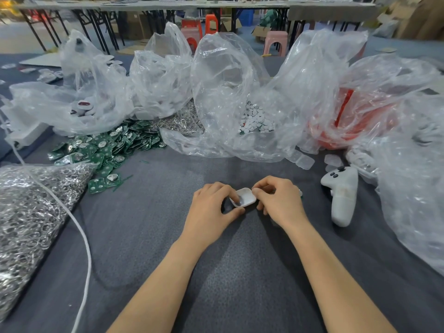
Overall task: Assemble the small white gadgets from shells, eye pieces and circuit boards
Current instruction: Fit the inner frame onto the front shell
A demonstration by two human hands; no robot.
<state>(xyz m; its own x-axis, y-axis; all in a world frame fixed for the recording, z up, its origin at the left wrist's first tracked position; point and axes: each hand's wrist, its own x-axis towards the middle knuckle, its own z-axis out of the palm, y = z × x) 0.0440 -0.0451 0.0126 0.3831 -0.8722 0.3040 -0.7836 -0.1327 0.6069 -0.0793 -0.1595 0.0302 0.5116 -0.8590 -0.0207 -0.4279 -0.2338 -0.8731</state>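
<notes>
A small white shell (245,197), hollow side up, sits between both hands just above the grey cloth. My left hand (213,207) grips its left end, a fingertip pressing a dark eye piece (236,202) inside it and the thumb below. My right hand (276,200) pinches the shell's right edge with curled fingers. A heap of green circuit boards (108,147) lies at the left rear. Small white round pieces (255,120) fill a clear bag behind. White shells with dark red eye pieces (83,106) show in the far-left bag.
Crumpled clear plastic bags (223,87) line the back of the table. A bag of metal rings (31,212) lies at the left, crossed by a white cable (79,227). A white game controller (342,195) rests at the right, beside a red bag (341,121).
</notes>
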